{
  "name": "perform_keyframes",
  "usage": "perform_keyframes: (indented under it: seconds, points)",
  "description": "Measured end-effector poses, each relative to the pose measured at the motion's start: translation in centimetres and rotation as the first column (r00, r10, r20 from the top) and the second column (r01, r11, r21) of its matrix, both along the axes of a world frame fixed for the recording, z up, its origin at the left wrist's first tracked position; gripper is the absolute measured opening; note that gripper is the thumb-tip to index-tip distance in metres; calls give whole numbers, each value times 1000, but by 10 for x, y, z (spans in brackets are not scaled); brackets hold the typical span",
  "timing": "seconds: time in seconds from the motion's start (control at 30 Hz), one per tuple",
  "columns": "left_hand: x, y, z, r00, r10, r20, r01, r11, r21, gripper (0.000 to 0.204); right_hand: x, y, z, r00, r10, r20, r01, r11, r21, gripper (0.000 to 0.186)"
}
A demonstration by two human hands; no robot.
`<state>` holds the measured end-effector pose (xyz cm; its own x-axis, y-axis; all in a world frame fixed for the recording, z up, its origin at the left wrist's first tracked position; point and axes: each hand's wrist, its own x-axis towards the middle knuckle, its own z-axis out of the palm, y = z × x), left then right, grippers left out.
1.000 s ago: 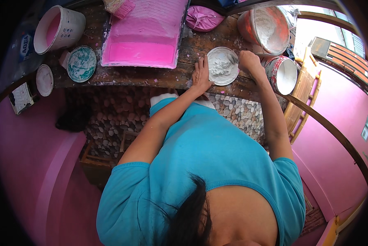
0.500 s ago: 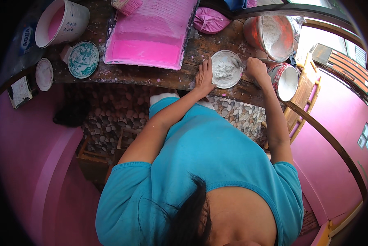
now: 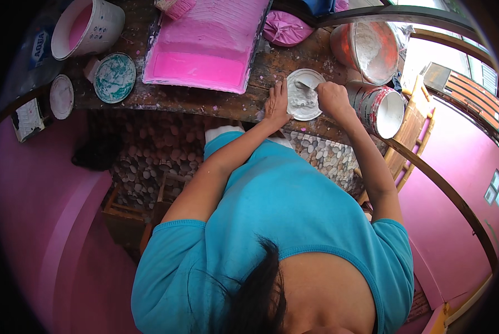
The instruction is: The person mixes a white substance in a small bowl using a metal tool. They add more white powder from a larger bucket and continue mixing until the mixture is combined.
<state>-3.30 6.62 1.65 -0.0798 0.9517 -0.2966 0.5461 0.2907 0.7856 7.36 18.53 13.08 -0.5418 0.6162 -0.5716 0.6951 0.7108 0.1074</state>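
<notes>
Fingers extended, the left hand rests against the left rim of a round lid. The right hand clasps a spatula, now shifted from the lid's right edge toward its middle, apparently working the white paste.

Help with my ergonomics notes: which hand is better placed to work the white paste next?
Probably the right hand: it grips a tool whose blade is at the white paste. The left hand, showing no tool, rests against the left side of the shallow dish.
</notes>
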Motion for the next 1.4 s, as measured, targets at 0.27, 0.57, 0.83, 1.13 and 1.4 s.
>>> perform_keyframes:
  seconds: [0.27,0.57,0.83,1.13,1.4]
  points:
    - [2,-2,-2,1000,14,18,-15,999,44,112,6,16,-8,998,-58,-37,64,984,168,10]
    - [2,-4,-3,1000,20,6,-20,998,55,115,-25,2,-11,995,97,7,-98,987,128,8]
    - [2,-5,-6,1000,28,13,-29,997,71,117,-15,-25,-7,969,226,-103,-214,970,117,7]
    - [-19,0,-28,989,24,148,-46,989,143,90,17,-22,-4,940,196,-279,-169,978,118,9]
    - [-26,23,-31,960,245,135,-275,916,293,31,39,-21,-10,946,65,-317,-38,995,90,9]
